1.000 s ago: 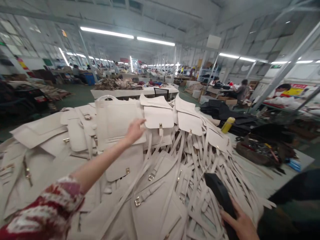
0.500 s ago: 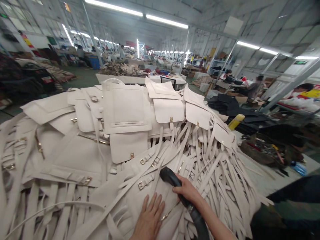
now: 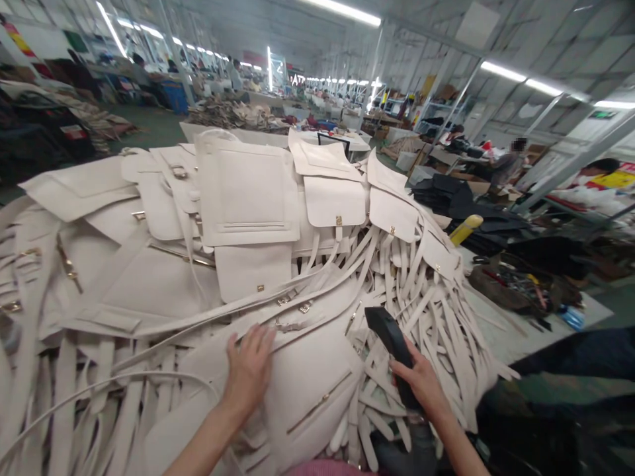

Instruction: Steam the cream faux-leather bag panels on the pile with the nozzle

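My right hand (image 3: 421, 380) is wrapped round a black hose nozzle (image 3: 389, 330) with a flat, angled tip. Its tip hovers over the right side of a cream bag panel (image 3: 312, 370) and the loose straps beside it. My left hand (image 3: 251, 363) rests on the left part of that panel, fingers apart and slightly bent, touching a long cream strap near small buckles. A zipper (image 3: 317, 404) with a gold pull runs across the panel's lower part. Behind lie more cream bag pieces, among them a flap (image 3: 255, 271) with a gold lock.
Cream straps (image 3: 426, 324) hang in a dense tangle at the right. Beyond them are a yellow tube (image 3: 466, 230), a brown bag of tools (image 3: 516, 287) and stacked black pieces (image 3: 446, 198). People sit at work tables farther back.
My left hand has moved left and up the panel, and the straps there lie differently. My right hand has carried the nozzle to the right. The view has shifted slightly downward.
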Tool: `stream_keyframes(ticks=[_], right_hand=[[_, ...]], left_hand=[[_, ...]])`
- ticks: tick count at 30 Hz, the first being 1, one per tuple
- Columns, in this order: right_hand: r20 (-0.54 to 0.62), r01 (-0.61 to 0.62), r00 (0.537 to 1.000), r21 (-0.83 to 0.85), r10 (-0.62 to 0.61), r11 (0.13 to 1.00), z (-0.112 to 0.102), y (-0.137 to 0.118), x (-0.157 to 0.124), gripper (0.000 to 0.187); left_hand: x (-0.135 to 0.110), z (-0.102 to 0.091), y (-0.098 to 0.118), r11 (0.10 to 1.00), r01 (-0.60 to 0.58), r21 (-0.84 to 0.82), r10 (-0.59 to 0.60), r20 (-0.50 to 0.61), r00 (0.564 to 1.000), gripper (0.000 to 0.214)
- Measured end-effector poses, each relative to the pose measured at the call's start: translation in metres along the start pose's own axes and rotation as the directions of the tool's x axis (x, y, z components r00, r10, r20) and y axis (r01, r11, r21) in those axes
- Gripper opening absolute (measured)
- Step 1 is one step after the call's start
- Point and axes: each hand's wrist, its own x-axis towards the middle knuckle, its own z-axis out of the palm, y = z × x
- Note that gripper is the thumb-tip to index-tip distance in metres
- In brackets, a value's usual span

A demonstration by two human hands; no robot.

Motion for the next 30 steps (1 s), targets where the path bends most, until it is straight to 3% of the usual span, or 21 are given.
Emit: stream_keyframes(ticks=[2, 3, 6, 8, 10, 12, 15, 18, 20, 22, 23, 26, 28, 30], right_hand=[[0.034, -0.086, 0.996, -0.005, 0.086, 0.996, -0.015, 0.015, -0.018, 0.075], [0.070, -0.117, 0.991, 0.003, 0.117, 0.993, -0.018, 0.022, -0.027, 0.079], [0.138, -0.154, 0.980, 0.061, 0.144, 0.986, -0.016, 0.037, -0.050, 0.084], [0.115, -0.165, 0.981, 0.092, 0.154, 0.982, -0.011, 0.045, -0.059, 0.086], [0.055, -0.176, 0.984, 0.104, 0.172, 0.979, -0.007, 0.051, -0.063, 0.090], [-0.002, -0.174, 0.985, 0.099, 0.175, 0.980, -0.007, 0.055, -0.064, 0.092], [-0.039, -0.167, 0.985, 0.086, 0.171, 0.982, -0.014, 0.054, -0.067, 0.090], [-0.044, -0.157, 0.986, 0.083, 0.161, 0.984, -0.020, 0.048, -0.073, 0.088], [-0.030, -0.130, 0.991, 0.094, 0.133, 0.987, -0.023, 0.045, -0.077, 0.085], [-0.024, -0.113, 0.993, 0.104, 0.116, 0.988, -0.023, 0.045, -0.079, 0.082], [-0.030, -0.115, 0.992, 0.102, 0.119, 0.988, -0.023, 0.046, -0.079, 0.082], [-0.064, -0.130, 0.989, 0.070, 0.135, 0.989, -0.019, 0.049, -0.076, 0.082], [-0.067, -0.129, 0.989, 0.051, 0.132, 0.990, -0.016, 0.050, -0.074, 0.084], [-0.048, -0.117, 0.992, 0.038, 0.119, 0.992, -0.012, 0.048, -0.074, 0.085]], left_hand=[[-0.003, 0.014, 0.040, 0.968, -0.177, -0.180, 0.186, 0.036, 0.982, 0.046], [-0.002, 0.022, 0.060, 0.928, -0.268, -0.260, 0.295, 0.070, 0.953, 0.048], [0.011, 0.045, 0.110, 0.779, -0.475, -0.409, 0.578, 0.179, 0.796, 0.059], [0.028, 0.053, 0.131, 0.750, -0.504, -0.428, 0.630, 0.233, 0.740, 0.067], [0.048, 0.054, 0.145, 0.788, -0.465, -0.404, 0.590, 0.278, 0.758, 0.065], [0.065, 0.049, 0.153, 0.817, -0.425, -0.389, 0.556, 0.341, 0.758, 0.046], [0.083, 0.033, 0.151, 0.810, -0.402, -0.428, 0.572, 0.421, 0.704, 0.016], [0.089, 0.004, 0.134, 0.788, -0.377, -0.487, 0.591, 0.423, 0.687, 0.020], [0.089, -0.020, 0.120, 0.712, -0.350, -0.608, 0.645, 0.370, 0.669, 0.020], [0.087, -0.037, 0.107, 0.638, -0.315, -0.702, 0.664, 0.296, 0.686, 0.020], [0.087, -0.041, 0.101, 0.645, -0.303, -0.702, 0.642, 0.283, 0.712, 0.020], [0.088, -0.032, 0.088, 0.864, -0.245, -0.440, 0.439, 0.419, 0.795, 0.033], [0.091, -0.015, 0.083, 0.950, -0.184, -0.253, 0.293, 0.515, 0.805, 0.041], [0.094, -0.002, 0.078, 0.977, -0.130, -0.171, 0.205, 0.565, 0.799, 0.034]])
